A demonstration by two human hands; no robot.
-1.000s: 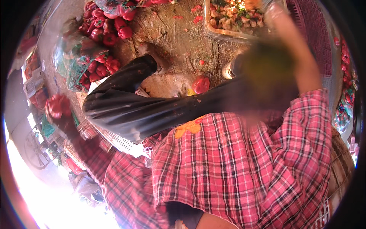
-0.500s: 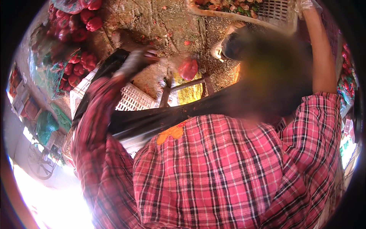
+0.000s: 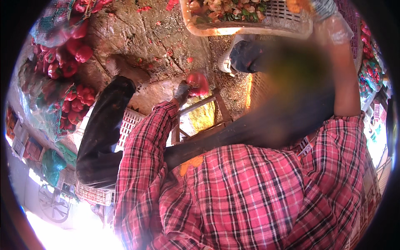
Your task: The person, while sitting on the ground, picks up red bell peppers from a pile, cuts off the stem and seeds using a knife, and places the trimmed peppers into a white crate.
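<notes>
A red bell pepper sits at the top of a small wooden stand in front of me. Around its left side, the fingers of my left hand are closed; the pepper hides some of them. My right hand, in a striped glove with clear plastic about the wrist, is up by the right corner of a pale plastic crate. Cut vegetable scraps, orange and green, lie in that crate. Blur and the top edge of the picture obscure the right fingers.
Red bell peppers spill from net sacks on the left. A white crate stands behind my left forearm. My bare foot and a shoe rest on the floor, littered with seeds and red bits. More red peppers are far right.
My left hand has moved right from near my foot and taken hold of the bell pepper. My right hand is lower, beside the scrap crate, and more of that crate shows.
</notes>
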